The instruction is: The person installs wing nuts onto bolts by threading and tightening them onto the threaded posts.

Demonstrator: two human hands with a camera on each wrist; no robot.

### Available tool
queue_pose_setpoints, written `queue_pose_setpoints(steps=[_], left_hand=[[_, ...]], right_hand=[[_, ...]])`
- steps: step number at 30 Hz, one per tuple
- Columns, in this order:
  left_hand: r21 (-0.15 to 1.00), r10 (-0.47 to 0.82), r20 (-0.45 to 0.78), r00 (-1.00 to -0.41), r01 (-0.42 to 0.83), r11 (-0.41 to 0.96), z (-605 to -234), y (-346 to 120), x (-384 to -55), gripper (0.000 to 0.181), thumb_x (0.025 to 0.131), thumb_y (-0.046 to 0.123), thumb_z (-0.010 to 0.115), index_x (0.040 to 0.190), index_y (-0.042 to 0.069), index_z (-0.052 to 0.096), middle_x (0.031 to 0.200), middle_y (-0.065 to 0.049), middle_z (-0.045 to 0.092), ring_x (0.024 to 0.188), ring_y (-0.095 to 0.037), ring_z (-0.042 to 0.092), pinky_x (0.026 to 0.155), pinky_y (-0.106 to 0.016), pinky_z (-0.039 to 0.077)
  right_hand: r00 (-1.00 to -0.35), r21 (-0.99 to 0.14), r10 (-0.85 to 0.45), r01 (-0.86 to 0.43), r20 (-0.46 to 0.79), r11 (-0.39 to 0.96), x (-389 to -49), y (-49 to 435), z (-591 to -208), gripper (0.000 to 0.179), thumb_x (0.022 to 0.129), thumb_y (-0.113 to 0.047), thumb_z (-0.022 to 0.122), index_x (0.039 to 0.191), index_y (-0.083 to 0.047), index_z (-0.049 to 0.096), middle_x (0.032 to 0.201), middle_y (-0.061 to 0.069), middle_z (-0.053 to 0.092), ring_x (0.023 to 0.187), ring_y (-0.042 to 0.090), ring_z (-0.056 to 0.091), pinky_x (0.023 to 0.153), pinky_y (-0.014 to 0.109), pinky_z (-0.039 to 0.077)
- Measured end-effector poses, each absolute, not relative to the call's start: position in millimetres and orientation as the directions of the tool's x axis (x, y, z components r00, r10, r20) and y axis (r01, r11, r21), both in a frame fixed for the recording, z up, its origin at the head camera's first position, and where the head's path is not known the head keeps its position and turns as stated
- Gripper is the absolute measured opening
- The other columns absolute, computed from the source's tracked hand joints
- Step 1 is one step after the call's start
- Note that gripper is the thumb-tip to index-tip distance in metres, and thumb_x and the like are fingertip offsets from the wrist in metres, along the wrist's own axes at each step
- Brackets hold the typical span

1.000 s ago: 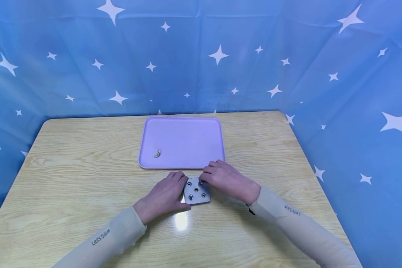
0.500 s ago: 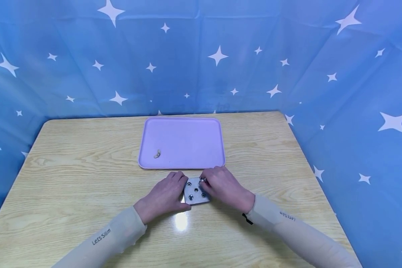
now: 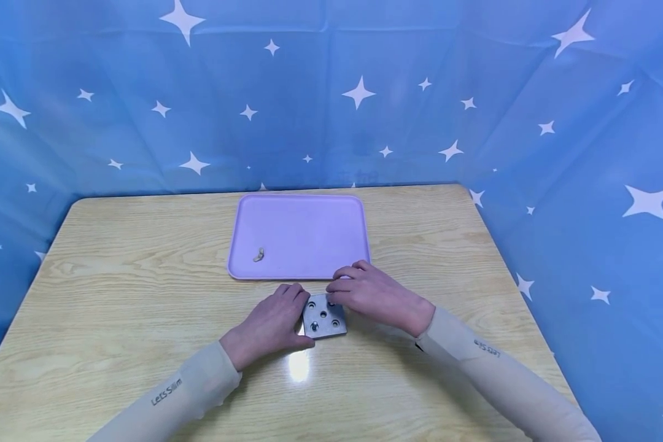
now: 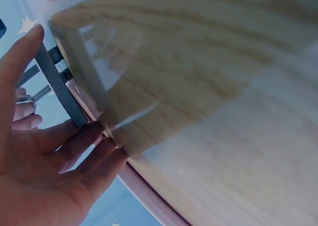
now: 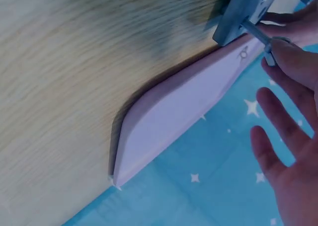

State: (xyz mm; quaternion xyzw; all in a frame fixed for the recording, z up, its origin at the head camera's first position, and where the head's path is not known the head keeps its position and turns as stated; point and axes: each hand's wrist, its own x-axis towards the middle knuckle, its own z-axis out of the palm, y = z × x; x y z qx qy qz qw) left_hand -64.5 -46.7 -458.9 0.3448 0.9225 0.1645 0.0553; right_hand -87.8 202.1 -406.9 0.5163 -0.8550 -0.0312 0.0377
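My left hand [image 3: 271, 319] grips the left side of a square grey metal plate [image 3: 325, 330] between thumb and fingers. Several round holes dot its top, and a bolt [image 3: 315, 326] stands upright near its front left corner. At the far right corner my right hand [image 3: 378, 294] pinches a wing nut [image 5: 269, 56] with thumb and forefinger, while its other fingers stick out. This nut sits on the outer end of a second threaded bolt [image 5: 255, 31]; the head view hides it behind the fingers. Dark feet [image 4: 65, 75] hold the plate off the tabletop.
Beyond the hands lies a shallow purple tray [image 3: 309, 233], its near edge close behind the plate. Small brass-coloured pieces [image 3: 259, 255], apparently wing nuts, lie at its front left. The wooden table [image 3: 143, 276] ends at a blue star-printed curtain [image 3: 309, 92].
The right hand's wrist swung in to the left with its fingers curled, then back out to the right with them extended. My left hand and the plate have stayed put.
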Motion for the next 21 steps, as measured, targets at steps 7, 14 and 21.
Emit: queue_pose_setpoints(steps=[7, 14, 21], left_hand=[[0.341, 0.654, -0.003, -0.757, 0.614, 0.712, -458.4, -46.2, -65.0, 0.076, 0.069, 0.054, 0.091, 0.117, 0.003, 0.062, 0.109, -0.006, 0.056, 0.103, -0.025, 0.056, 0.087, -0.039, 0.054], [0.328, 0.655, 0.007, -0.756, 0.62, 0.712, -457.9, -45.7, -64.8, 0.077, 0.068, 0.054, 0.091, 0.118, 0.003, 0.062, 0.11, -0.006, 0.057, 0.105, -0.025, 0.056, 0.088, -0.039, 0.054], [0.318, 0.651, -0.008, -0.759, 0.615, 0.721, -457.3, -45.2, -64.7, 0.078, 0.068, 0.055, 0.091, 0.118, 0.003, 0.062, 0.11, -0.006, 0.057, 0.104, -0.025, 0.056, 0.087, -0.038, 0.054]], right_hand=[[-0.494, 0.101, -0.862, -0.858, 0.111, 0.504, -89.1, 198.0, -414.6, 0.012, 0.095, -0.017, 0.075, 0.107, -0.018, 0.075, 0.105, -0.007, 0.072, 0.101, 0.015, 0.062, 0.082, 0.032, 0.045], [-0.61, 0.044, -0.769, -0.777, 0.194, 0.628, -85.6, 189.3, -427.2, 0.02, 0.093, -0.031, 0.077, 0.091, -0.013, 0.069, 0.085, -0.002, 0.066, 0.08, 0.018, 0.058, 0.07, 0.032, 0.042], [-0.716, 0.018, -0.681, -0.687, 0.156, 0.726, -81.3, 183.2, -429.8, 0.034, 0.095, -0.046, 0.071, 0.088, -0.013, 0.066, 0.08, -0.001, 0.063, 0.074, 0.02, 0.058, 0.067, 0.035, 0.043]])
